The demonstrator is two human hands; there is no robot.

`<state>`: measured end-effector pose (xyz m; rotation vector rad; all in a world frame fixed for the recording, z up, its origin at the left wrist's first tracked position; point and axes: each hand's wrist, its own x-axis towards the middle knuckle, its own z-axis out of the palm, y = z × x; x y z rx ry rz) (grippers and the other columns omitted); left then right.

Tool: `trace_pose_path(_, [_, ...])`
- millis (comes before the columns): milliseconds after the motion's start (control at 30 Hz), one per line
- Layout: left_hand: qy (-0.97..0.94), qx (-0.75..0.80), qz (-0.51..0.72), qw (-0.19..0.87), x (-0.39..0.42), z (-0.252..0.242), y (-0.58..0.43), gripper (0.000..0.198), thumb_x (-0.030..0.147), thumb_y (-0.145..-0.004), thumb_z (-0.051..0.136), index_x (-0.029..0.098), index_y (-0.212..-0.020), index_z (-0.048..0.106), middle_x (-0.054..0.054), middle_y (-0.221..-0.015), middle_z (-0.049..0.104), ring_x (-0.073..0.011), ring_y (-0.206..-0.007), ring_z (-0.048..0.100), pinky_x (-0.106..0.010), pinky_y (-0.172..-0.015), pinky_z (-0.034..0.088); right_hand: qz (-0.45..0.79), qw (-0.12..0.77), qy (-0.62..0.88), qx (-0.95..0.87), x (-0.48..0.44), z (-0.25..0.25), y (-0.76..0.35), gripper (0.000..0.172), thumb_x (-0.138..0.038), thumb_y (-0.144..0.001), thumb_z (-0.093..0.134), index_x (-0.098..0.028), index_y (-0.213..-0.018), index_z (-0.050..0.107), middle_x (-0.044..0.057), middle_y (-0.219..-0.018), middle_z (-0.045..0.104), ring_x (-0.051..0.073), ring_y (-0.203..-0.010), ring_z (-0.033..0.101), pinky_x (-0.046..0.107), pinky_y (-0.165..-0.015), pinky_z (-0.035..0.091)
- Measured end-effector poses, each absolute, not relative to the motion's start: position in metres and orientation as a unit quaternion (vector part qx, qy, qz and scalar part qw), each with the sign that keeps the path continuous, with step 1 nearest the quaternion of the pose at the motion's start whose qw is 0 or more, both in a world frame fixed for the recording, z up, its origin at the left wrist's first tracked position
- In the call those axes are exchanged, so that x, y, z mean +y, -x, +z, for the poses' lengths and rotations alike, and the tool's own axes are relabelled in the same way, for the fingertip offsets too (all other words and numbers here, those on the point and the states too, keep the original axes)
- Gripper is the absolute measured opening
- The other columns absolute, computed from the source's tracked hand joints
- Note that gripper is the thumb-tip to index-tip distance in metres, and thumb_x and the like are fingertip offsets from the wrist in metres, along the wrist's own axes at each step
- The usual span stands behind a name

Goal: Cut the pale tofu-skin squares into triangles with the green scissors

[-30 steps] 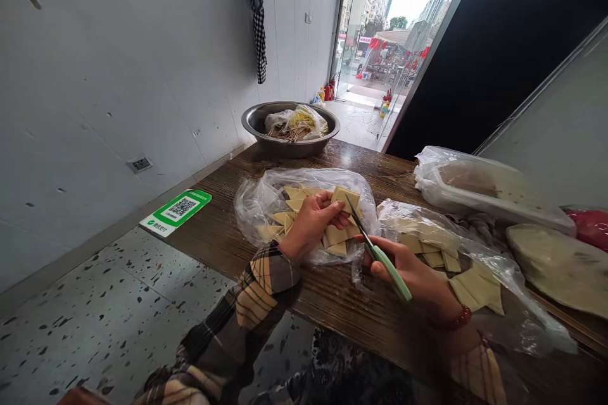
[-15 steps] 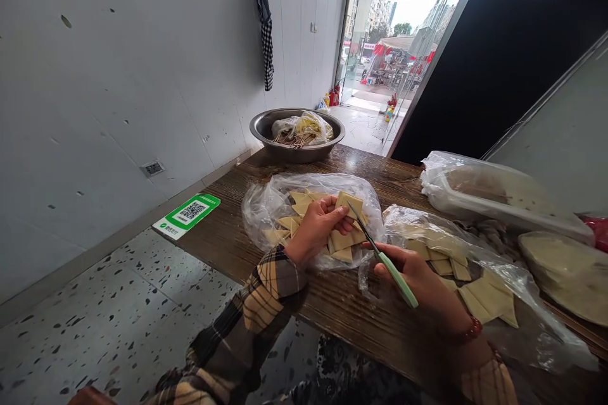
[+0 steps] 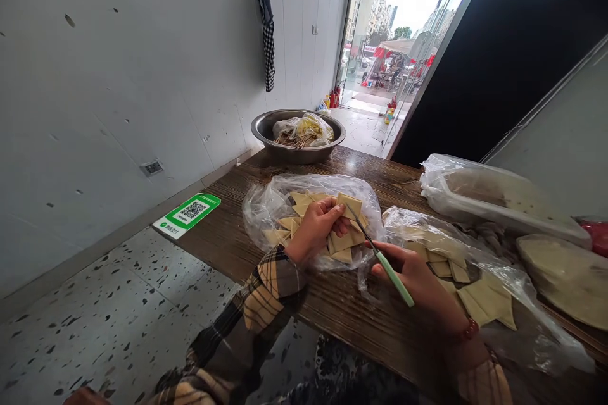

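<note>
Scissors across pale square

My right hand curls round their handle, blades pointing toward eleven o'clock. Farther off, at ten o'clock, my left hand, nearer the square, pinches its edge above the plastic bag.

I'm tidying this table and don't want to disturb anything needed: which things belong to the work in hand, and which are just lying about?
In use:
green-handled scissors, right hand
pale square piece, left hand
loose pale pieces below
probably the similar pieces at right

Apparently lying about:
QR-code card
metal basin
plastic-wrapped tray
</note>
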<state>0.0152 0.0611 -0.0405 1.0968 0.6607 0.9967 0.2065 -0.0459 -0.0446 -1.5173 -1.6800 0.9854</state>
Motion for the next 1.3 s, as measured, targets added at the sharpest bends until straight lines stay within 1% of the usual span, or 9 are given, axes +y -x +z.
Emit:
trace_pose_path(133, [-0.502,0.281,0.43,0.696,0.06,-0.041,-0.016,0.034,0.045,-0.072,0.072,0.014,-0.075,0.058,0.001,-0.059,0.063,-0.0065,-0.043,0.053,-0.018,-0.044,0.04,0.413,0.338,0.545,-0.647,-0.044,-0.037,-0.201,0.055,-0.05,-0.081,0.065,-0.013,-0.122,0.067,0.007,-0.085,0.07,0.021,-0.076,0.061,0.032,-0.067,0.051])
trace_pose_path(267, [-0.505,0.278,0.425,0.697,0.06,-0.043,-0.017,0.033,0.044,-0.073,0.072,0.015,-0.073,0.057,0.001,-0.057,0.062,-0.006,-0.041,0.051,-0.018,-0.043,0.039,0.47,0.336,0.529,-0.621,-0.041,-0.036,-0.198,0.066,-0.056,-0.082,0.063,-0.008,-0.127,0.061,0.001,-0.067,0.058,0.015,-0.061,0.05,0.027,-0.054,0.043])
trace_pose_path(400, [-0.488,0.275,0.429,0.709,0.061,-0.043,-0.017,0.032,0.043,-0.072,0.073,0.014,-0.075,0.058,0.001,-0.058,0.063,-0.0061,-0.042,0.053,-0.017,-0.042,0.039,0.494,0.336,0.521,-0.61,-0.036,-0.04,-0.199,0.07,-0.057,-0.083,0.062,-0.006,-0.131,0.057,-0.003,-0.059,0.049,0.011,-0.053,0.042,0.025,-0.05,0.036])
trace_pose_path(500, [-0.484,0.275,0.424,0.714,0.061,-0.043,-0.016,0.033,0.044,-0.072,0.073,0.015,-0.075,0.058,0.001,-0.058,0.063,-0.0061,-0.042,0.053,-0.017,-0.042,0.038,0.474,0.342,0.524,-0.62,-0.035,-0.04,-0.199,0.067,-0.058,-0.083,0.063,-0.007,-0.127,0.061,-0.003,-0.057,0.048,0.011,-0.052,0.041,0.025,-0.048,0.034])
trace_pose_path(600, [-0.487,0.284,0.418,0.712,0.061,-0.042,-0.016,0.034,0.044,-0.072,0.074,0.015,-0.074,0.057,0.001,-0.058,0.063,-0.0057,-0.042,0.052,-0.016,-0.041,0.038,0.449,0.348,0.531,-0.628,-0.037,-0.039,-0.201,0.063,-0.056,-0.08,0.067,-0.009,-0.121,0.067,0.001,-0.064,0.058,0.015,-0.059,0.05,0.027,-0.053,0.042])
trace_pose_path(767, [-0.493,0.285,0.413,0.711,0.06,-0.041,-0.016,0.033,0.043,-0.073,0.072,0.015,-0.074,0.056,0.0,-0.059,0.064,-0.0067,-0.043,0.054,-0.017,-0.044,0.04,0.4,0.35,0.551,-0.643,-0.037,-0.037,-0.203,0.056,-0.054,-0.079,0.068,-0.012,-0.115,0.073,0.011,-0.094,0.075,0.027,-0.085,0.066,0.038,-0.076,0.053])
trace_pose_path(933, [-0.484,0.288,0.424,0.709,0.059,-0.04,-0.016,0.037,0.052,-0.079,0.064,0.015,-0.076,0.056,-0.002,-0.062,0.065,-0.0103,-0.048,0.058,-0.02,-0.048,0.045,0.38,0.352,0.563,-0.643,-0.036,-0.042,-0.203,0.06,-0.053,-0.079,0.067,-0.01,-0.12,0.07,0.015,-0.105,0.076,0.033,-0.096,0.069,0.043,-0.082,0.055])
trace_pose_path(1167, [-0.518,0.307,0.437,0.668,0.062,-0.046,-0.017,0.033,0.047,-0.079,0.066,0.016,-0.074,0.053,0.002,-0.054,0.06,-0.0074,-0.045,0.053,-0.016,-0.044,0.039,0.353,0.335,0.576,-0.657,-0.035,-0.046,-0.204,0.056,-0.046,-0.079,0.068,-0.011,-0.122,0.069,0.015,-0.11,0.075,0.033,-0.095,0.069,0.045,-0.084,0.054])
trace_pose_path(1300, [-0.533,0.296,0.433,0.664,0.062,-0.047,-0.017,0.032,0.045,-0.079,0.066,0.015,-0.072,0.056,0.002,-0.055,0.059,-0.0061,-0.044,0.051,-0.016,-0.044,0.039,0.366,0.33,0.578,-0.651,-0.034,-0.045,-0.203,0.06,-0.047,-0.08,0.067,-0.008,-0.126,0.066,0.016,-0.11,0.074,0.033,-0.097,0.068,0.045,-0.085,0.054])
